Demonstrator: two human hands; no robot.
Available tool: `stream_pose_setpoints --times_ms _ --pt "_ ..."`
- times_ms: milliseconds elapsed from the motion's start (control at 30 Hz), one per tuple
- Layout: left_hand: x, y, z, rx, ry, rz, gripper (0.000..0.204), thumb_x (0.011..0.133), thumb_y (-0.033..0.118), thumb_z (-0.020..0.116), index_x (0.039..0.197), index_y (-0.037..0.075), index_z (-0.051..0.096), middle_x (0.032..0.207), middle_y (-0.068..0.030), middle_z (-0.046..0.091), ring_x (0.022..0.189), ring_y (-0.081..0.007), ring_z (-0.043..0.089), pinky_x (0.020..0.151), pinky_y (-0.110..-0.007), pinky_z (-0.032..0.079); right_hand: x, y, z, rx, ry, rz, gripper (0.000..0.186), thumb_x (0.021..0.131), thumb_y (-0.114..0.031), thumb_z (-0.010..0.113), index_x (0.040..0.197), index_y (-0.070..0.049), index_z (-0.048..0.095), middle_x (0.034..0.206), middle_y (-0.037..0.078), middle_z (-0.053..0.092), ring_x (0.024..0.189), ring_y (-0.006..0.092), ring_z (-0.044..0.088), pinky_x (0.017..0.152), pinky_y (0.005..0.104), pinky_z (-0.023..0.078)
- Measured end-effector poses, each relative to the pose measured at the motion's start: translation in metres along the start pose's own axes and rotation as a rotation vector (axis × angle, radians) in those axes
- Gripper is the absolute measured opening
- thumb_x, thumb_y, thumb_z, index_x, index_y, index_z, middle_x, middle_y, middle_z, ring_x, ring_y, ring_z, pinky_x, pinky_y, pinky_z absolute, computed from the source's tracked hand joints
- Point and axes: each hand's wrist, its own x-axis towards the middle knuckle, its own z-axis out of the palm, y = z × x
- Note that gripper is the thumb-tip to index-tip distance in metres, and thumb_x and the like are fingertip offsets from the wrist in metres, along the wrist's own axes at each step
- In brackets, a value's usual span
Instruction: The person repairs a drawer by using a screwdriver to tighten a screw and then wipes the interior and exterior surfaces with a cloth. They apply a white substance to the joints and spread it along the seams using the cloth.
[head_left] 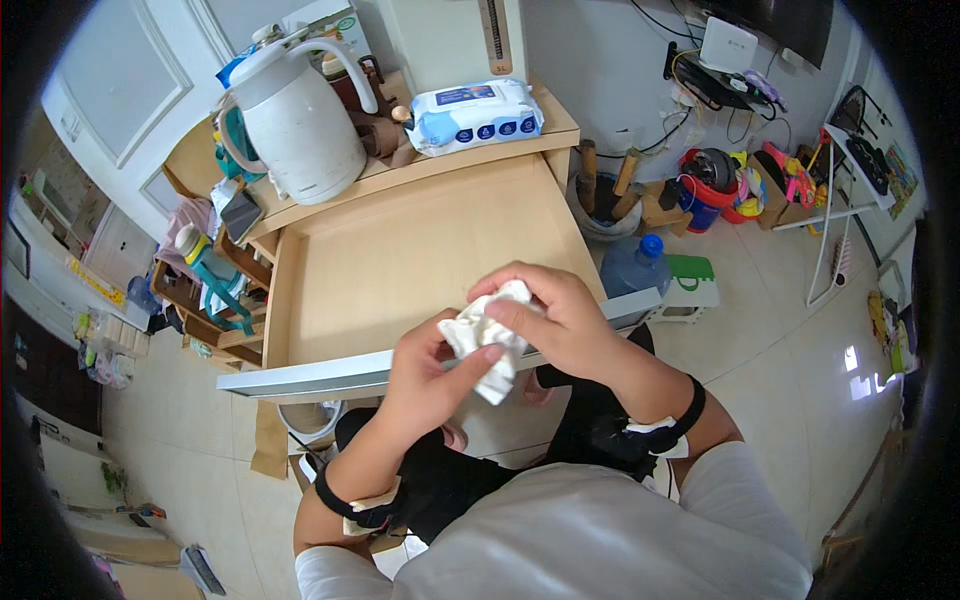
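A crumpled white wipe is held between both hands over the front edge of a pulled-out wooden tray. My left hand pinches the wipe from below and the left, thumb pressed on it. From above and the right, my right hand has its fingers curled around the cloth. Both wrists carry black straps with white tags. The tray's inside is bare.
A white electric kettle and a pack of wet wipes stand on the shelf behind the tray. A blue-capped water jug, a green stool and toy bins lie on the tiled floor to the right.
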Motion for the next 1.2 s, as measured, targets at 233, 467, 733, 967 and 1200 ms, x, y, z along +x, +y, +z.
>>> stream_pose_setpoints --times_ms 233,467,733,967,1200 --pt "-0.005 -0.001 -0.043 0.802 0.421 0.403 0.025 0.076 -0.006 0.06 0.1 -0.001 0.062 0.088 -0.009 0.058 0.078 -0.0195 0.056 0.073 -0.028 0.044 -0.022 0.008 -0.05 -0.719 -0.033 -0.08 0.031 0.078 -0.033 0.07 0.096 -0.007 0.064 0.087 0.01 0.066 0.077 0.0274 0.062 0.065 0.0384 0.048" --pt "-0.006 -0.016 -0.038 1.016 0.272 0.456 0.026 0.066 0.002 0.063 0.091 0.005 0.066 0.096 -0.014 0.064 0.078 -0.0297 0.063 0.066 -0.035 0.051 -0.036 0.008 -0.072 -0.775 -0.147 0.078 0.028 0.072 -0.033 0.074 0.081 -0.007 0.069 0.074 0.01 0.065 0.07 0.0287 0.062 0.06 0.0364 0.047" --pt "-0.002 -0.016 -0.034 1.005 0.227 0.449 0.019 0.065 0.005 0.064 0.084 0.003 0.064 0.081 -0.0117 0.064 0.07 -0.0284 0.063 0.061 -0.035 0.05 -0.037 0.012 -0.077 -0.735 -0.164 0.117 0.027 0.07 -0.031 0.077 0.082 -0.009 0.069 0.072 0.008 0.066 0.065 0.0254 0.064 0.057 0.0317 0.047" --pt "-0.004 -0.005 -0.044 0.942 0.135 0.386 0.026 0.063 -0.004 0.058 0.088 0.0 0.064 0.085 -0.0156 0.064 0.076 -0.0318 0.063 0.067 -0.036 0.051 -0.035 0.012 -0.082 -0.731 -0.265 0.116 0.033 0.074 -0.035 0.072 0.09 -0.007 0.068 0.076 0.01 0.066 0.068 0.0275 0.063 0.059 0.0343 0.048" --pt "0.054 0.075 -0.069 1.33 -0.138 0.516 0.033 0.061 -0.005 0.06 0.094 0.001 0.065 0.089 -0.0153 0.065 0.076 -0.0319 0.064 0.066 -0.037 0.052 -0.023 0.02 -0.144 -0.342 -0.346 0.182 0.032 0.08 -0.019 0.071 0.107 -0.003 0.065 0.093 0.013 0.068 0.084 0.0192 0.065 0.073 0.0291 0.051"
